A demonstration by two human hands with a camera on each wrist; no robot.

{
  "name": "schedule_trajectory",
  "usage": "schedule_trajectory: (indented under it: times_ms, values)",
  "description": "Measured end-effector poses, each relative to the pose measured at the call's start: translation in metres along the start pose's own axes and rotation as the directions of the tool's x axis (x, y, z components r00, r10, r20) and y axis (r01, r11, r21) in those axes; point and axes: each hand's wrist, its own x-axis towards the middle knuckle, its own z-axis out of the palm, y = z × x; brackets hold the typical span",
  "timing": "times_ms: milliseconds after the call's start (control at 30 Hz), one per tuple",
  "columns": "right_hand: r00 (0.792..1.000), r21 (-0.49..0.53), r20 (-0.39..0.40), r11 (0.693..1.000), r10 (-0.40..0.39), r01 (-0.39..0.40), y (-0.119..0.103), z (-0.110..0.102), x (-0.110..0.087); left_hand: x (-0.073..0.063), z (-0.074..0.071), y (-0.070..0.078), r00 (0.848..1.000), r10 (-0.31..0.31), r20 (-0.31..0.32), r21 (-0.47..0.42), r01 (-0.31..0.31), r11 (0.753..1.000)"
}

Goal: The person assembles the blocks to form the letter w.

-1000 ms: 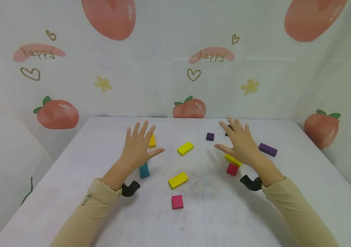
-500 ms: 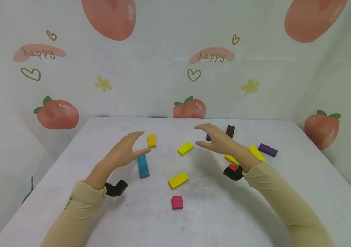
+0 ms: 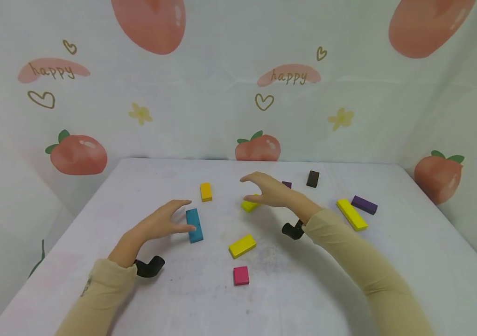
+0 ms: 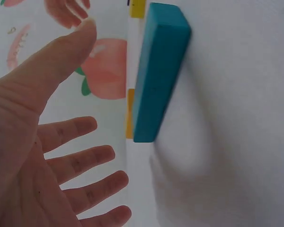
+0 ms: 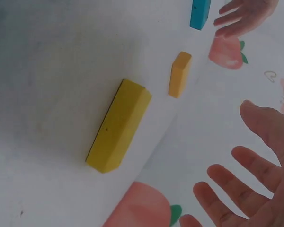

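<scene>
My left hand (image 3: pixel 158 223) hovers beside the blue rectangular block (image 3: pixel 195 233), its thumb overlapping the block in the head view. Seen from the left wrist, the fingers are spread and apart from the block (image 4: pixel 163 71), with nothing in the grasp. Over the middle of the table is my right hand (image 3: pixel 270 190), its fingers and thumb parted above a yellow block (image 3: pixel 248 206). The thumb partly covers that block in the head view. In the right wrist view, the yellow block (image 5: pixel 118 127) lies apart from the loose fingers of the right hand (image 5: pixel 255 189).
An orange-yellow block (image 3: pixel 206 192) lies behind the blue one. Nearer the front are another yellow block (image 3: pixel 242 246) and a pink square block (image 3: pixel 241 276). At right lie a long yellow block (image 3: pixel 352 214), a purple block (image 3: pixel 364 205) and a dark brown block (image 3: pixel 312 179).
From raised and spread, both hands have lowered and turned palms inward. The left went down and left towards the blue block; the right moved left to the yellow block.
</scene>
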Motion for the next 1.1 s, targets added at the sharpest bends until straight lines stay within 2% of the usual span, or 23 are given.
schedule_trajectory:
  times_ms: [267,567,867,1100]
  values:
    - [0.999,-0.005,0.049,1.0,0.002,-0.002,-0.007,0.009,0.027,-0.002,0.011,-0.007,0.997,0.07,0.01,-0.02,-0.07,0.997]
    - [0.992,0.033,0.119,0.999,0.03,-0.034,-0.015,0.021,0.055,-0.002,0.014,-0.008,0.995,0.103,0.007,0.008,-0.103,0.995]
    - [0.987,0.077,0.151,0.995,0.047,-0.06,-0.024,0.034,0.078,-0.002,0.013,-0.009,0.995,0.095,0.0,0.034,-0.095,0.995]
    - [0.983,0.064,0.168,0.994,0.076,-0.088,-0.029,0.044,0.093,-0.003,0.013,-0.007,0.995,0.094,-0.011,0.032,-0.094,0.995]
